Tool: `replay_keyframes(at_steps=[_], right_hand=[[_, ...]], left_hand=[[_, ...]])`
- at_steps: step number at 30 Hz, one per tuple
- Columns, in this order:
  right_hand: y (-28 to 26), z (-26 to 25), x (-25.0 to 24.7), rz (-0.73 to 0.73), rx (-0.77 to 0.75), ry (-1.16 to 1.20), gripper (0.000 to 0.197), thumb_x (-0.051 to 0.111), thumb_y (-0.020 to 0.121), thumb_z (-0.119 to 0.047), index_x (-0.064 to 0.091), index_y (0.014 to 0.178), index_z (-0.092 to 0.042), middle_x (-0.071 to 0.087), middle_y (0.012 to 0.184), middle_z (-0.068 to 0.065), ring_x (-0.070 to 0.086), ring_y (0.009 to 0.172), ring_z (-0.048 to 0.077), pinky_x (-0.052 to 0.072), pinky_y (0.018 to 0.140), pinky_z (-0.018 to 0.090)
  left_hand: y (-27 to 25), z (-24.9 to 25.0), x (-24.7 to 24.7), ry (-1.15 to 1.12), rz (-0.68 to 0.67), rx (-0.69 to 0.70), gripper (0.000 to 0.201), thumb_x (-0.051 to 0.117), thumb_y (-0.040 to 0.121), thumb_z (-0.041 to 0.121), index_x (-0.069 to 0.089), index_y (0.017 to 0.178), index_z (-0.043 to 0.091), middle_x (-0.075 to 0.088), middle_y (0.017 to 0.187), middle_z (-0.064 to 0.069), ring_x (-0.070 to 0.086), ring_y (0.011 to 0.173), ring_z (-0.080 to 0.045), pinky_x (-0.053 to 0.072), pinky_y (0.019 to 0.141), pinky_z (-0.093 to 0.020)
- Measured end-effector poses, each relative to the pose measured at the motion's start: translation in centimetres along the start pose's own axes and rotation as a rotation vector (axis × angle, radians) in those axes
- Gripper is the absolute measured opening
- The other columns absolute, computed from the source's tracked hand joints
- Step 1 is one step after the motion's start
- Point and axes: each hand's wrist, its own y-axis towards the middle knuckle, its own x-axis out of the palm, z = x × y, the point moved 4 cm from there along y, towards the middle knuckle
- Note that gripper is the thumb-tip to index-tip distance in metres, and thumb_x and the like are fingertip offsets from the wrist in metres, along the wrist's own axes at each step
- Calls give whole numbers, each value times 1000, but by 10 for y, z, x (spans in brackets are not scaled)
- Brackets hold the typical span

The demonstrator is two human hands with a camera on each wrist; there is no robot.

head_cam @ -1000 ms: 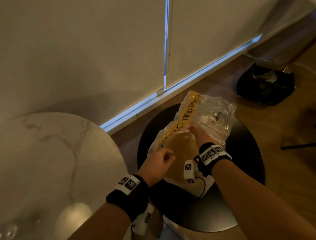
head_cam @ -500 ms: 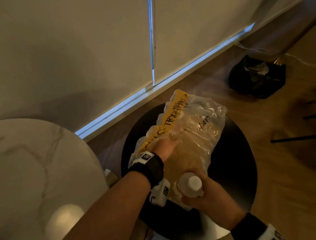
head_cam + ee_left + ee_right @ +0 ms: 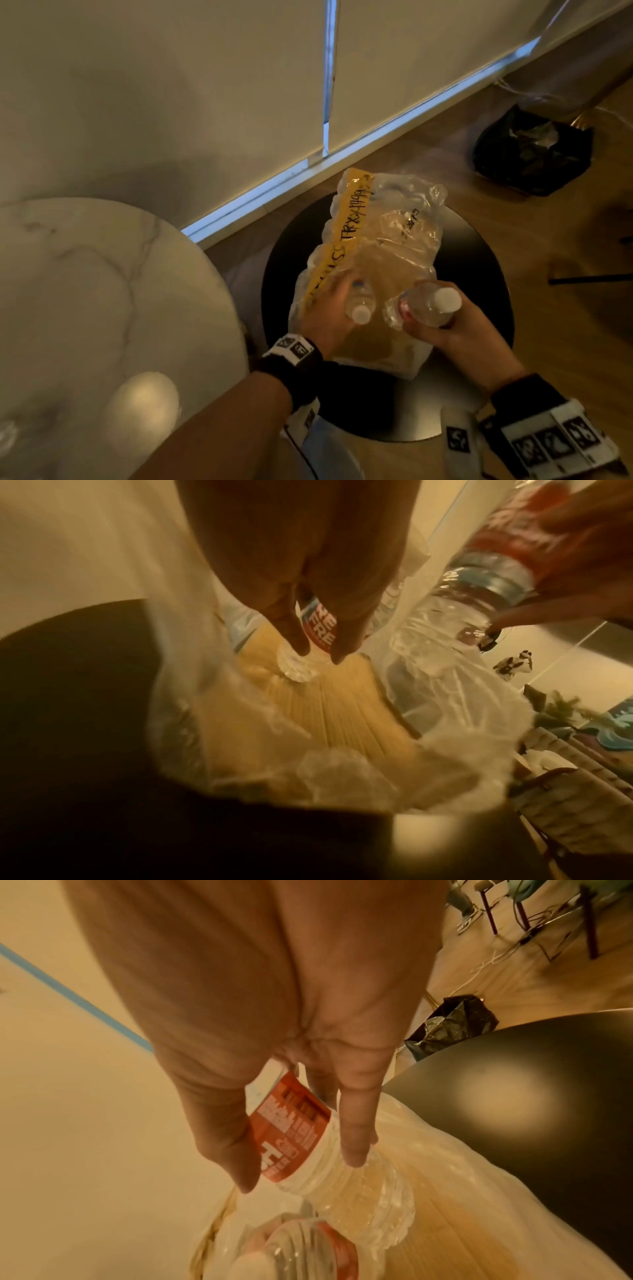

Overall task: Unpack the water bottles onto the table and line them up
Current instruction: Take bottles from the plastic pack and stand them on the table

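A torn clear plastic pack [image 3: 383, 246] with a yellow strip and a cardboard base [image 3: 342, 710] lies on the round black table [image 3: 479, 301]. My left hand [image 3: 337, 305] grips a clear water bottle [image 3: 359, 303] with a white cap and a red label, at the pack's near open end. In the left wrist view my left hand [image 3: 318, 650] has fingers curled round this bottle [image 3: 316, 631]. My right hand [image 3: 445, 329] holds a second bottle [image 3: 428, 305], tilted, just right of the first. The right wrist view shows my right hand [image 3: 301, 1172] wrapped round its bottle [image 3: 308, 1150].
A round white marble table [image 3: 85, 291] stands close on the left. A black bag [image 3: 531, 154] sits on the wooden floor at the back right. Drawn blinds and a window frame [image 3: 325, 102] run behind the black table.
One second ago both hands were at the pack with no bottle. My right hand drew a bottle out first; now my left hand holds a second one beside it.
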Motion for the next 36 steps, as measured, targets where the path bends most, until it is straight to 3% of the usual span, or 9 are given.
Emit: replay_keyframes(at_steps=[3,5,7,10,13,21,25,29,36], right_hand=[[-4,-6,8,-28,-20,-79,62,85,66,-27,58,121,-30,69,115,-10,64,107,3,50,98,34],[-12,-11,19,-55,-37,-145,62,86,68,-30,57,122,-35,68,117,-10,63,109,6,49,98,36],[-23,-22,36,-82,-75,-212,62,84,68,-36,55,123,-37,68,115,-9,63,107,7,49,93,34],[-48,-43,75,-139,-163,-301,60,83,72,-36,54,125,-31,67,113,-10,62,103,0,45,82,15],[-80,-64,127,-226,-216,-284,49,82,75,-24,60,118,-23,70,103,-10,64,93,-10,47,71,3],[-176,-62,301,-486,-310,-221,56,85,70,-34,57,119,-37,68,113,-10,63,110,8,52,95,31],[-230,-44,385,-562,-306,-237,54,85,70,-40,58,116,-40,68,110,-20,63,105,-1,51,91,25],[-261,-29,447,-509,-292,-235,51,88,69,-28,61,112,-33,71,104,-14,64,97,-5,48,81,11],[-274,-27,493,-481,-264,-282,54,88,69,-26,57,114,-34,68,105,-19,61,92,-17,48,79,7]], left_hand=[[-36,-9,8,-102,-123,-24,53,60,86,45,42,135,35,52,144,-3,50,132,-26,45,110,-50],[-62,-15,2,-169,-150,-34,54,64,88,46,42,136,34,54,144,-4,53,131,-24,46,111,-49],[-92,-24,-13,-238,-71,-37,57,73,86,38,46,135,32,61,136,0,60,123,-18,50,108,-43],[-144,-38,-44,-343,92,-39,61,80,83,31,48,135,30,64,130,6,61,114,-8,51,100,-25],[-204,-59,-78,-416,228,-78,60,83,81,28,50,131,29,66,123,6,63,108,-9,55,96,-31],[-408,-158,-122,-434,523,-277,58,84,77,32,51,125,36,67,111,15,64,101,3,59,87,-25],[-507,-212,-122,-403,600,-400,58,83,76,40,50,124,41,66,112,21,61,102,13,55,85,-11],[-563,-252,-133,-398,636,-459,58,82,80,36,47,125,38,61,112,27,55,96,26,45,77,6],[-569,-285,-151,-323,591,-445,59,81,79,37,50,128,29,66,124,8,63,112,-11,57,96,-36]])
